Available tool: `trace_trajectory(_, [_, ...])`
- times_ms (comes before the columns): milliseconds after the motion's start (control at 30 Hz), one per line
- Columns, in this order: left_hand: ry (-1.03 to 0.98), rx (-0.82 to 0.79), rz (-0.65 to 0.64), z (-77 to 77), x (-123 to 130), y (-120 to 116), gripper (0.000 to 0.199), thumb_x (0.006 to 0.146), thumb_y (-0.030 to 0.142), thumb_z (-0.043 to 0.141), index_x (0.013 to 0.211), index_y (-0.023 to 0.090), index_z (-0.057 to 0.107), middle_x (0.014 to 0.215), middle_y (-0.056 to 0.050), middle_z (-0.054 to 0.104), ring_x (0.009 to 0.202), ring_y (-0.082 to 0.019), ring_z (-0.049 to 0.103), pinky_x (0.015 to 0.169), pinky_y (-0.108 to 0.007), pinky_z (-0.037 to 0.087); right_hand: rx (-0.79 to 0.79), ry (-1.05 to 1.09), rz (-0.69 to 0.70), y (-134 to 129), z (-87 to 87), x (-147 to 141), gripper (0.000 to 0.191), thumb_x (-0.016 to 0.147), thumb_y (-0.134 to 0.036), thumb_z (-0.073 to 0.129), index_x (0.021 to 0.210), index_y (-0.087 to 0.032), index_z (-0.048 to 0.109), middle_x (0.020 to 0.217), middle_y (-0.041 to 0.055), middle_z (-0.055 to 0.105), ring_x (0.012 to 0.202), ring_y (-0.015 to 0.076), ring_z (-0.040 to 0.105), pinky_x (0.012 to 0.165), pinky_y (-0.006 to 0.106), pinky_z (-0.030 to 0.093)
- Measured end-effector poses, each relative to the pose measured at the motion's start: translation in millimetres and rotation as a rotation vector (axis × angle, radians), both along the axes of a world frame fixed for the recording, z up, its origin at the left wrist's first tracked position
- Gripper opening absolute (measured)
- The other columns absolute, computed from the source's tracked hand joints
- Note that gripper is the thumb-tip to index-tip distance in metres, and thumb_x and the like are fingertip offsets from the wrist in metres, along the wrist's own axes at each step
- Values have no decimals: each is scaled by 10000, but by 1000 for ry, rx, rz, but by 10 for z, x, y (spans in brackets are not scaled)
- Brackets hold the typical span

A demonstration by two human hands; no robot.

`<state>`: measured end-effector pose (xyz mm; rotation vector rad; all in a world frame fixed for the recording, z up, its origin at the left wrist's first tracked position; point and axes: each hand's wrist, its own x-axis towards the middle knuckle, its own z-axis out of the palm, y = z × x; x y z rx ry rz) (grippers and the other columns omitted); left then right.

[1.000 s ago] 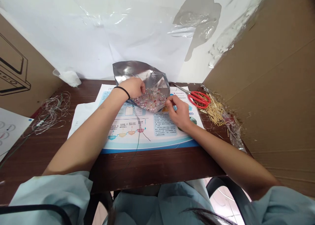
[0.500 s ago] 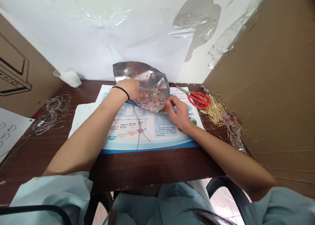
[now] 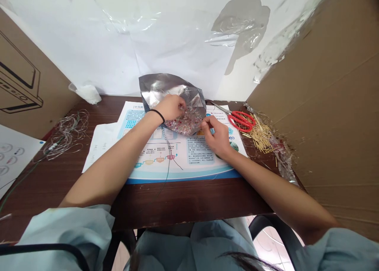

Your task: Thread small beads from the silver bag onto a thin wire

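A silvery foil bag (image 3: 189, 93) lies with its mouth spread, holding many small pink, red and clear beads (image 3: 189, 121). Over the beads, inside the bag, is my left hand (image 3: 170, 107), a black band on its wrist. Its fingers are curled together, and whatever lies between them is hidden. Against the bag's right edge, my right hand (image 3: 218, 137) is closed in a pinch. What its fingertips hold is too small to tell. Dark thin threads (image 3: 168, 156) trail from under the bag's front across the printed sheet (image 3: 195, 172).
Red-handled scissors (image 3: 241, 121) rest by a heap of thin gold sticks (image 3: 260, 134) on the right. Tangled clear line (image 3: 69, 134) and a crumpled white bag (image 3: 89, 94) lie left. Cardboard panels (image 3: 331, 105) flank the dark table (image 3: 189, 200).
My left hand has shifted right over the beads, and its fingers have curled in. My right hand stays at the bag's edge. The whole view has shifted slightly.
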<state>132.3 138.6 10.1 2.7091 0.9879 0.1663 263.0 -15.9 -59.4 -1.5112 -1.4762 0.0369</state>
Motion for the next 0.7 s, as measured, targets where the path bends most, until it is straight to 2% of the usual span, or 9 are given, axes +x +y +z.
trace_trajectory(67, [-128, -81, 63, -1, -15, 29, 254, 763, 174, 568, 938, 173, 753, 853, -58, 715, 869, -210, 662, 863, -335, 503, -7, 3, 0, 1, 2, -2, 173, 911, -317, 424, 788, -224, 504, 706, 8, 627, 616, 136, 555, 620, 294, 424])
trace_trajectory(167, [-376, -389, 118, -39, -29, 72, 232, 790, 143, 553, 948, 149, 723, 835, -63, 707, 823, -183, 682, 843, -348, 541, -18, 7, -1, 1, 6, -5, 166, 908, -305, 422, 787, -226, 502, 716, 14, 633, 625, 139, 558, 628, 299, 431])
trace_trajectory(267, [-617, -745, 192, -59, -29, 85, 204, 842, 99, 522, 984, 102, 669, 1011, -113, 706, 901, -164, 698, 901, -344, 557, -29, 9, 0, 2, 4, -5, 164, 910, -298, 417, 795, -224, 507, 735, 21, 647, 643, 142, 568, 636, 304, 432])
trace_trajectory(333, [-695, -885, 237, -37, -30, 82, 213, 873, 86, 503, 1038, 89, 637, 1156, -142, 678, 990, -161, 692, 964, -331, 542, -29, 11, -3, 4, -2, -3, 167, 911, -302, 417, 799, -222, 512, 746, 24, 655, 650, 146, 575, 635, 307, 428])
trace_trajectory(500, [-667, -1044, 206, 68, -54, 99, 367, 973, 147, 338, 1267, 111, 554, 1355, -153, 591, 1186, -174, 627, 1004, -311, 537, -40, 17, -2, 2, -10, 2, 173, 916, -311, 418, 801, -223, 512, 757, 29, 671, 658, 149, 582, 637, 314, 428])
trace_trajectory(700, [-569, -1048, 159, 78, -84, 125, 427, 970, 209, 319, 1338, 147, 525, 1407, -124, 561, 1232, -176, 602, 1003, -312, 533, -28, 14, 0, 5, -12, 0, 169, 915, -312, 421, 795, -226, 504, 752, 22, 672, 650, 145, 583, 633, 310, 430])
